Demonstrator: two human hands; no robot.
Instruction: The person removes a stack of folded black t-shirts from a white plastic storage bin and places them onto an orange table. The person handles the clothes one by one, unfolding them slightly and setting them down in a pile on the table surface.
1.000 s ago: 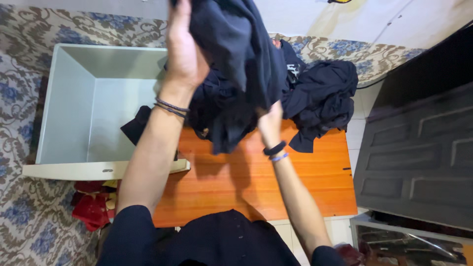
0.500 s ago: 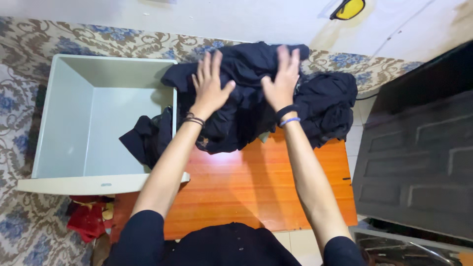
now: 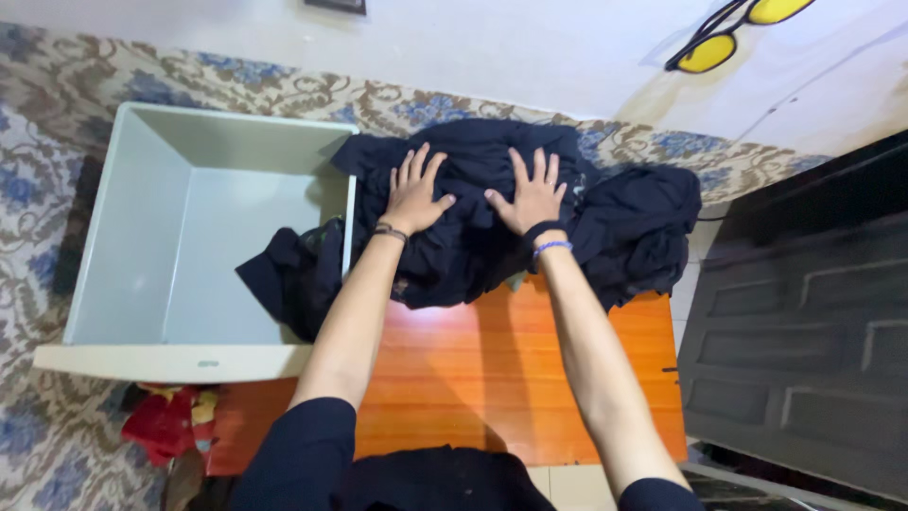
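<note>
Both hands, left hand (image 3: 413,196) and right hand (image 3: 532,194), press flat, grip released, on dark clothing (image 3: 492,227) atop an orange counter (image 3: 511,378); a dark garment (image 3: 293,274) drapes into the pale plastic bin (image 3: 142,274)

Quick count: two hands flat on the pile, left hand (image 3: 413,194) and right hand (image 3: 532,196). One orange desk (image 3: 530,369), one pale open drawer (image 3: 142,246), one pair of yellow glasses (image 3: 733,33). Dark clothes (image 3: 473,227): probably three or four pieces, too bunched to say. One red cloth heap (image 3: 165,426).

The hands (image 3: 473,196) hide part of the dark garment (image 3: 473,246); yellow glasses (image 3: 738,33) are cut off.
</note>
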